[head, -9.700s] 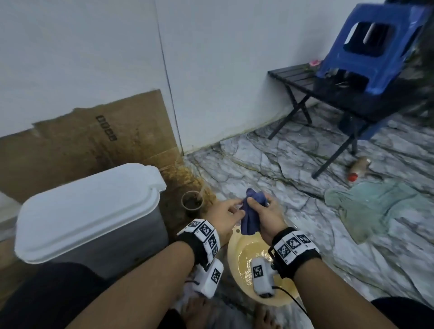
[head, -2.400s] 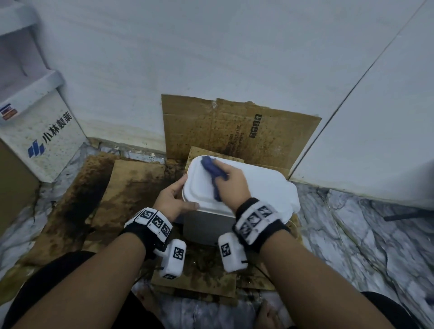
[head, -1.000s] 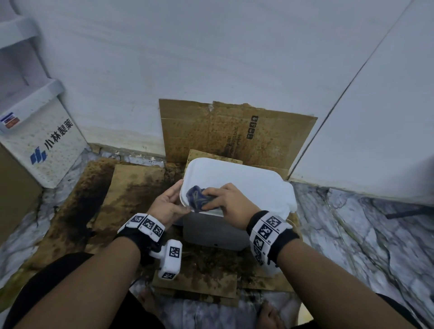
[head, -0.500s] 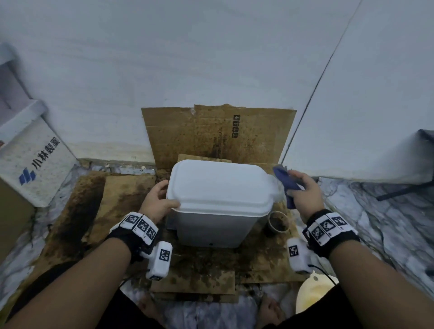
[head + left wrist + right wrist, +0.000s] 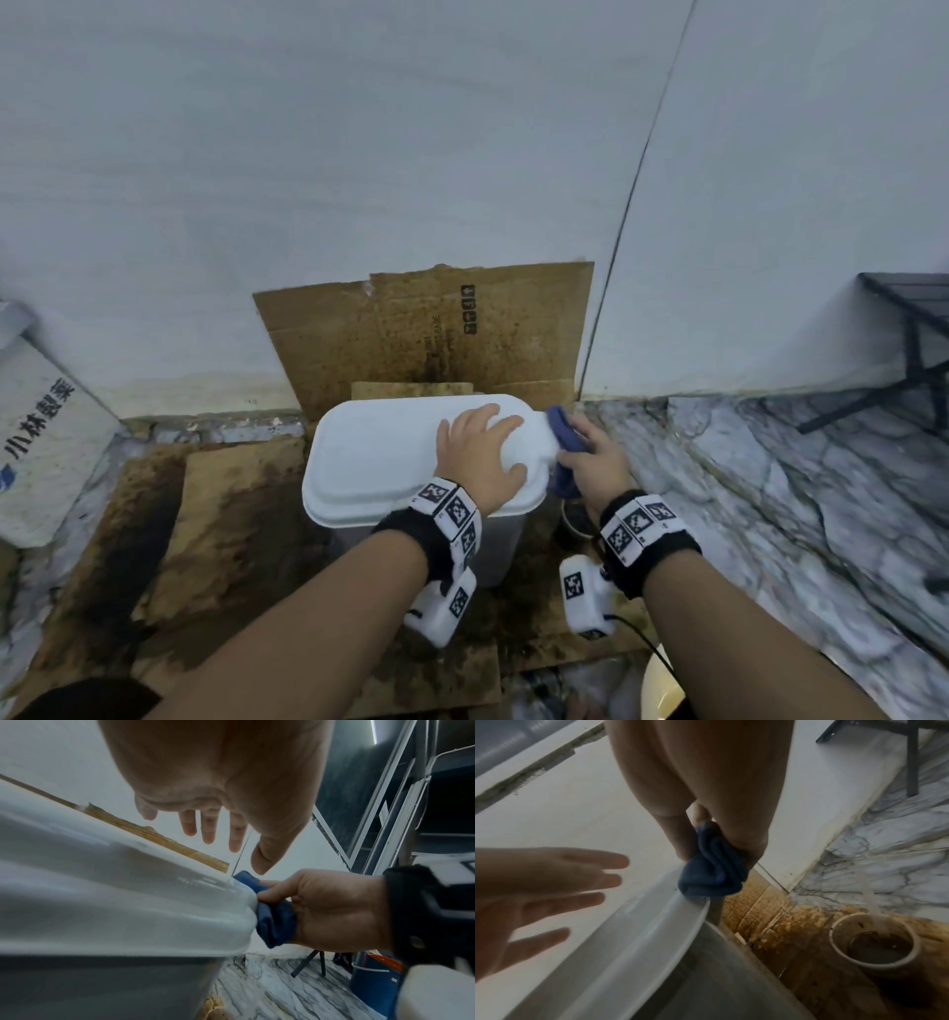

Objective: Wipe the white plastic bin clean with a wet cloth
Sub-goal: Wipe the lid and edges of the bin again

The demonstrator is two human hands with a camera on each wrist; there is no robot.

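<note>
The white rectangular plastic bin (image 5: 411, 493), closed by a white moulded lid (image 5: 380, 452), is located at the lower centre of the head view, standing on stained brown cardboard sheets (image 5: 226, 519) laid on the floor. A further stained cardboard panel (image 5: 426, 329) is propped against the white wall (image 5: 308, 154) directly behind the bin.

A bunched dark blue cloth (image 5: 564, 452) is pressed against the right-hand edge of the lid, at the centre of the frame. The cloth is gripped by the right hand (image 5: 598, 460), with the fingers and thumb curled round it; this is confirmed in the right wrist view, where the cloth (image 5: 712, 870) is seen touching the lid rim (image 5: 654, 923).

The left hand (image 5: 480, 457) is laid flat on the right part of the lid top, with the fingers straight and spread; nothing is held by it.

A round pale cup holding dark brown liquid (image 5: 875, 941) is seen on the cardboard just beside the bin, at the lower right of the right wrist view. Grey-veined marble flooring (image 5: 770, 488) occupies the right of the head view, with a black metal-framed table (image 5: 914, 339) at the right edge. A white box with blue printed characters (image 5: 46, 442) is at the left edge.
</note>
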